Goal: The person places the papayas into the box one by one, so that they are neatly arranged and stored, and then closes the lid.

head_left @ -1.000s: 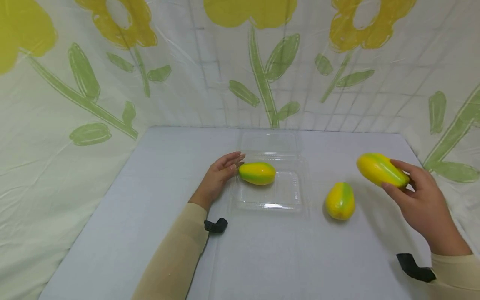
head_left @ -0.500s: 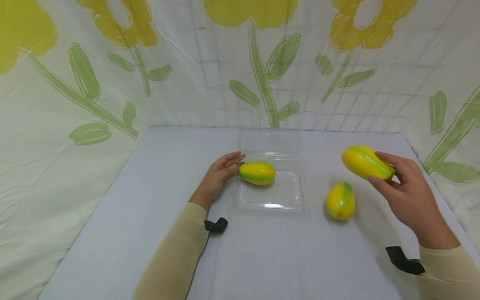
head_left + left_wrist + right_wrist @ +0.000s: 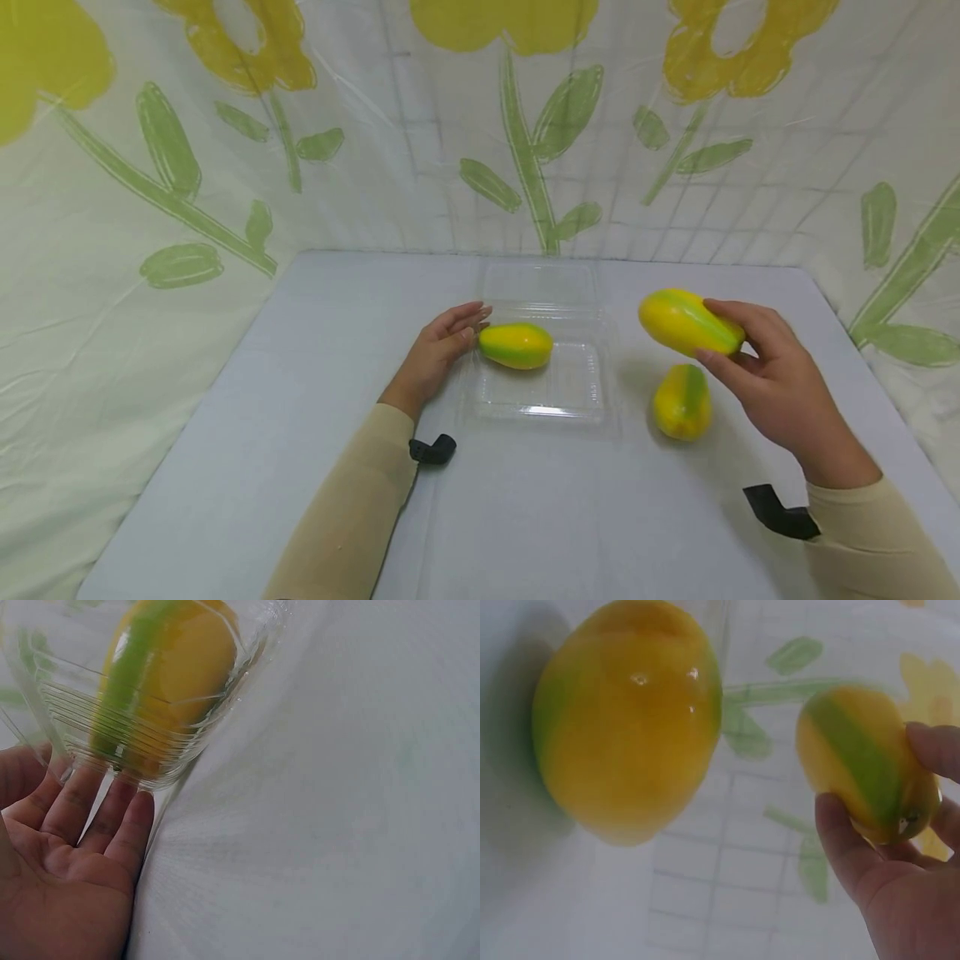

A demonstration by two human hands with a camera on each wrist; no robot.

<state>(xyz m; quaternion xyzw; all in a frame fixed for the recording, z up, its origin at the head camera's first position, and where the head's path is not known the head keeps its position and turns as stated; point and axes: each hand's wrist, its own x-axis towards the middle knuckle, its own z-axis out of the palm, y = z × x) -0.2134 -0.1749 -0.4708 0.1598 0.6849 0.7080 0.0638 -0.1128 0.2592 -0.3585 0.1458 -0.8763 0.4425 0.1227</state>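
Note:
My right hand (image 3: pixel 780 383) grips a yellow-green papaya (image 3: pixel 682 321) by its narrow end, above the table and right of the clear plastic box (image 3: pixel 540 412). The same held papaya (image 3: pixel 855 754) is between thumb and fingers in the right wrist view. One papaya (image 3: pixel 516 346) lies in the left back part of the open box. Another papaya (image 3: pixel 682 402) rests on the table, just under and in front of the held one. At the box's left side is my left hand (image 3: pixel 438 354); in the left wrist view its extended fingers (image 3: pixel 71 802) touch the ribbed wall.
The box's lid (image 3: pixel 538 285) is folded back flat toward the rear edge of the white table (image 3: pixel 315 375). Behind the table hangs a curtain (image 3: pixel 390 167) with yellow flowers. A black wrist mount (image 3: pixel 432 450) sits on the left forearm.
My right hand has moved left with its papaya, from the table's right side to nearer the box. The left hand and the other two papayas stay in place.

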